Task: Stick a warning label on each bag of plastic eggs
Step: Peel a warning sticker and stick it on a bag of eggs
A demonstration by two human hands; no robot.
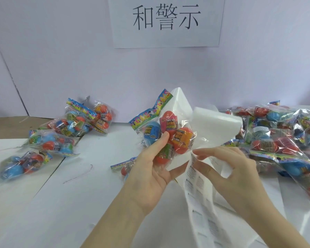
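My left hand (151, 169) holds up a clear bag of plastic eggs (166, 133) with a colourful header card, fingers curled round its lower part. Blue, pink, orange and green eggs show inside. My right hand (227, 169) pinches the top of a long strip of printed warning labels (195, 183), which hangs down toward the bottom edge. A wide roll of glossy backing paper (217, 122) curls up behind both hands. Another bag (125, 166) lies partly hidden under my left hand.
Several bags of eggs (61, 135) lie scattered at the left of the white table (52, 203). A big heap of bags (283, 140) fills the right side. A paper sign (166, 20) with printed characters hangs on the back wall.
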